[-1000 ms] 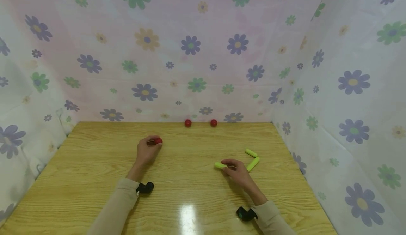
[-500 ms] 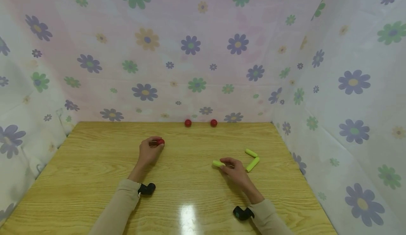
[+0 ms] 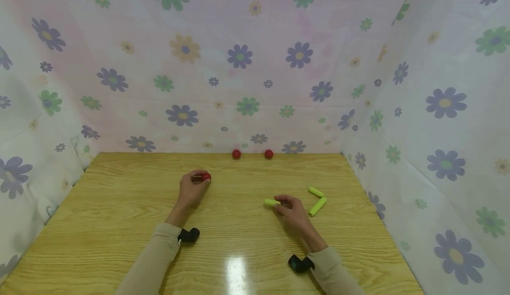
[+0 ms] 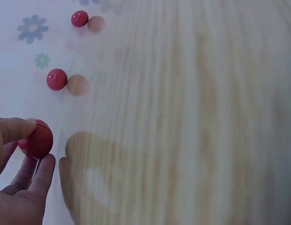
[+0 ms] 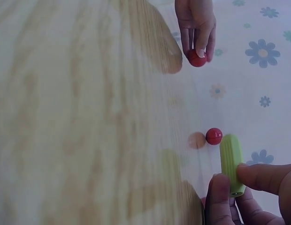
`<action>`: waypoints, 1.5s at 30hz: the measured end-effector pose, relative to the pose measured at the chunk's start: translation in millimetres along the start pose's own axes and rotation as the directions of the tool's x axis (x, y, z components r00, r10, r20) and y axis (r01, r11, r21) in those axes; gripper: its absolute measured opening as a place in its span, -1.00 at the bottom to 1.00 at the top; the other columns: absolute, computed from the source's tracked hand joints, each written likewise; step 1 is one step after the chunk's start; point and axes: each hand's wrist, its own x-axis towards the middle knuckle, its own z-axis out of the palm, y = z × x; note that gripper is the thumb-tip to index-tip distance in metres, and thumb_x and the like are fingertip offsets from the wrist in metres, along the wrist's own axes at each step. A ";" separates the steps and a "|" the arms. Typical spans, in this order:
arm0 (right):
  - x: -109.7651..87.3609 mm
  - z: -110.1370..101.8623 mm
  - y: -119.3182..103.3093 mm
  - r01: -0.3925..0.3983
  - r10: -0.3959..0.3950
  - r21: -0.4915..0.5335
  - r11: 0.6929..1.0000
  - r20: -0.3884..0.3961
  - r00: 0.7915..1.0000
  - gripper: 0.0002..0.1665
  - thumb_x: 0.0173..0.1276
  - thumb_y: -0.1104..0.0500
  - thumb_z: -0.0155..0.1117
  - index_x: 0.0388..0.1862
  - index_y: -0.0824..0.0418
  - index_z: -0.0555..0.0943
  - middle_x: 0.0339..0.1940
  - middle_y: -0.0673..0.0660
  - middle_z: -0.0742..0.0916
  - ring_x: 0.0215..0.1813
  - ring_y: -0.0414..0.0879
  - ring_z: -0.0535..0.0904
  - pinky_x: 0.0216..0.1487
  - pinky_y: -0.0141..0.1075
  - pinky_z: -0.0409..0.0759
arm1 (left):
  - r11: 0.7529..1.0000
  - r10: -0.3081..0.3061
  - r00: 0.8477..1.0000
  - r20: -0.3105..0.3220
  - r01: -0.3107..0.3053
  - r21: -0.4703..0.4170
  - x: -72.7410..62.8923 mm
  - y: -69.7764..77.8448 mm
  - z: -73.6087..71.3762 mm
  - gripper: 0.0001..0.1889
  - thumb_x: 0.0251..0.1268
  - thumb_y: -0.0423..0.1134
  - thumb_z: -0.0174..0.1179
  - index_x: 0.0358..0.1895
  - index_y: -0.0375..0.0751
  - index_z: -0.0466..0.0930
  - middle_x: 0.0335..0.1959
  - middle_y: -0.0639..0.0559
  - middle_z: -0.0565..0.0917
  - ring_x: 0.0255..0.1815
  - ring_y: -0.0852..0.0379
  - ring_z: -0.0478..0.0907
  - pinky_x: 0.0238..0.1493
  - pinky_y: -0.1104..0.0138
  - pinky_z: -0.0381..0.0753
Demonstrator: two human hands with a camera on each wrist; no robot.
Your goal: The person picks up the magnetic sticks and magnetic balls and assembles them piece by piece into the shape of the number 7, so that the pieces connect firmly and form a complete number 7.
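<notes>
My left hand [image 3: 193, 192] pinches a red ball [image 3: 206, 176] between thumb and fingers, left of the table's middle. A thin seam line runs across that ball [image 4: 41, 140] in the left wrist view. Right of centre, my right hand [image 3: 294, 214] holds a short yellow-green stick [image 3: 271, 202] by one end, its free end pointing left. Close up in the right wrist view, the stick [image 5: 231, 159] has lengthwise ridges and a small hole in its end. Both held things appear raised off the tabletop, their reflections lying apart from them.
Two more red balls [image 3: 236, 154] [image 3: 268, 154] sit at the table's back edge by the flowered cloth [image 3: 247, 64]. Right of my right hand lie two yellow-green sticks [image 3: 316, 192] [image 3: 317, 207], nearly touching at an angle. The wooden table [image 3: 235, 228] is glossy.
My left hand has shifted a little to the right with the red ball. My right hand has moved slightly left and away from me with its stick. The resting balls and sticks stay put.
</notes>
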 end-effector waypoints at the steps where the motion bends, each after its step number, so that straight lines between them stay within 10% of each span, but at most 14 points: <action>1: 0.7 0.4 0.1 -0.003 0.003 -0.003 1.000 -0.004 1.000 -0.66 0.49 0.30 0.24 0.18 0.41 0.63 0.14 0.30 0.69 0.21 0.10 0.61 0.18 -0.20 0.64 | 1.000 -0.009 1.000 0.004 0.009 -0.009 0.2 -0.1 0.4 -0.69 0.38 -0.40 0.30 0.14 -0.40 0.64 0.08 -0.38 0.63 0.08 -0.25 0.63 -0.11 0.47 0.69; 45: 22.0 9.0 -36.9 0.030 -0.036 0.105 0.994 0.052 0.998 -0.65 0.47 0.36 0.24 0.16 0.52 0.61 0.07 0.40 0.69 -0.07 -0.14 0.63 -0.02 -0.32 0.68 | 0.983 0.063 0.998 -0.001 -0.063 -0.173 9.5 -13.5 2.0 -0.67 0.31 -0.49 0.33 0.11 -0.54 0.62 0.11 -0.49 0.60 0.12 -0.32 0.60 -0.09 0.56 0.68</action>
